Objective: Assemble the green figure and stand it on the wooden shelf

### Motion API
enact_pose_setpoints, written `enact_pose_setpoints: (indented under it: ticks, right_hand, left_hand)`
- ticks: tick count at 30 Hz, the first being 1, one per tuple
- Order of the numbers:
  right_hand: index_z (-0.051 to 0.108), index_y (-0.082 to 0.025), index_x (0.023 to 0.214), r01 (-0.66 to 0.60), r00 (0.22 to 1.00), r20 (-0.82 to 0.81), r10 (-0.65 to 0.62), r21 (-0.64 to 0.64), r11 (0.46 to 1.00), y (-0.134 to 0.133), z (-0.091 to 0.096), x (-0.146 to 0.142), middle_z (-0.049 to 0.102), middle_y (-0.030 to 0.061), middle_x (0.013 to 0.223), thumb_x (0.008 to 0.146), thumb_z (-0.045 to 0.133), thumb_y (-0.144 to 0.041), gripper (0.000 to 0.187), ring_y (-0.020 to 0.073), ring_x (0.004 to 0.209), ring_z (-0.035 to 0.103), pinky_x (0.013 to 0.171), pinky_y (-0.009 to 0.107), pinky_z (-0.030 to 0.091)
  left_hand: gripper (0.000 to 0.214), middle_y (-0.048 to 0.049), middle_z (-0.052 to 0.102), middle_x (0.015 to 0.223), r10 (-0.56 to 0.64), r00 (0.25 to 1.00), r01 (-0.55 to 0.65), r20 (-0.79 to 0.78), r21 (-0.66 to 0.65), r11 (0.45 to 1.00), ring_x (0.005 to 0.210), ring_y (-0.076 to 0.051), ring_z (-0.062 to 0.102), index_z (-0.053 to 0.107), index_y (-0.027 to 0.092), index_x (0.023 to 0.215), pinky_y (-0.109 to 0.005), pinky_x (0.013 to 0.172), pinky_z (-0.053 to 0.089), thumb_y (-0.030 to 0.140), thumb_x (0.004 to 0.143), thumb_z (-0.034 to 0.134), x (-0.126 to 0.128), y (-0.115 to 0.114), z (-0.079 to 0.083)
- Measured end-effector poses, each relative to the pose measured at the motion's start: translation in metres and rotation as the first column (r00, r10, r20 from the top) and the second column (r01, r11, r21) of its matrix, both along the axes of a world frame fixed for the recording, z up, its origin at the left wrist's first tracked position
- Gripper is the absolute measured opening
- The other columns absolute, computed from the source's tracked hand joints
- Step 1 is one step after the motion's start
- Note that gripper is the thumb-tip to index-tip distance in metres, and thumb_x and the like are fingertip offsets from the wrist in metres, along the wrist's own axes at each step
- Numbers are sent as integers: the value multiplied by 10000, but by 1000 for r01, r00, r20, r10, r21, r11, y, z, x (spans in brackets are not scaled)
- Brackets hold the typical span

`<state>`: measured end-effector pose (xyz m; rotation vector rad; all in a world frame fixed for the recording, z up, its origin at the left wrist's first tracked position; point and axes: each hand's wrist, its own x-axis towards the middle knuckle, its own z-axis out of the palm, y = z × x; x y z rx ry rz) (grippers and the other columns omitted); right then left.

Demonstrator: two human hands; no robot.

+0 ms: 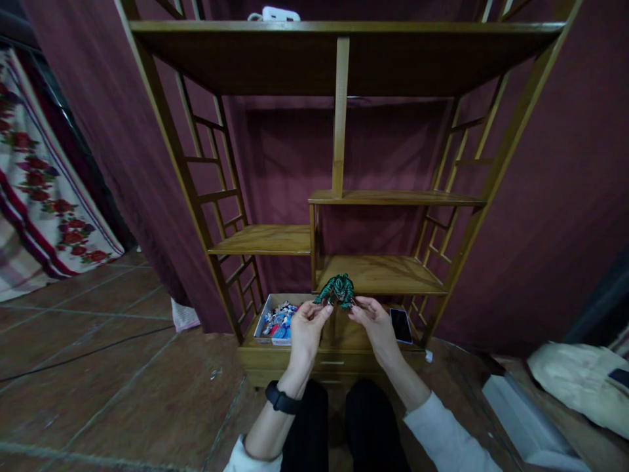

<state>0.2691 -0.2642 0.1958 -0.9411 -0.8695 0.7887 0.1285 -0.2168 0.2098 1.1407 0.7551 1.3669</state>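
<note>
A small dark-green toy figure (337,290) with teal markings is held up in front of a wooden shelf unit (265,239). My left hand (306,328) pinches its left side with fingertips closed; a black wristband sits on that wrist. My right hand (376,321) pinches the figure's right side the same way. Both hands hover over the unit's bottom ledge. Just left of my left hand lies a shallow box (278,320) holding several red, blue and white toy figures.
A phone (401,325) lies flat on the bottom ledge, right of my right hand. A white device (280,13) rests on the top shelf. A floral cloth (39,190) hangs at left. At the right are a white box (525,419) and a cream bag (584,380) on the tiled floor.
</note>
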Motion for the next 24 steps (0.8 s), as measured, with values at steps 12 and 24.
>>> enact_pose_setpoints:
  ticks: [12, 24]
  right_hand:
    - [627, -206, 927, -3, 990, -140, -17, -144, 990, 0, -65, -1, 617, 29, 979, 624, 749, -383, 372, 173, 850, 601, 724, 336, 564]
    - [658, -201, 882, -136, 926, -376, 24, -276, 951, 1, -122, -1, 675, 32, 903, 566, 792, -347, 373, 191, 826, 650, 817, 392, 518]
  left_hand:
    - [353, 4, 663, 697, -27, 999, 34, 38, -172, 984, 709, -129, 613, 549, 162, 722, -244, 719, 435, 301, 517, 802, 1, 4, -69]
    - [429, -59, 707, 807, -185, 976, 213, 113, -344, 914, 719, -163, 660, 525, 163, 817, -242, 645, 452, 269, 521, 818, -13, 3, -132]
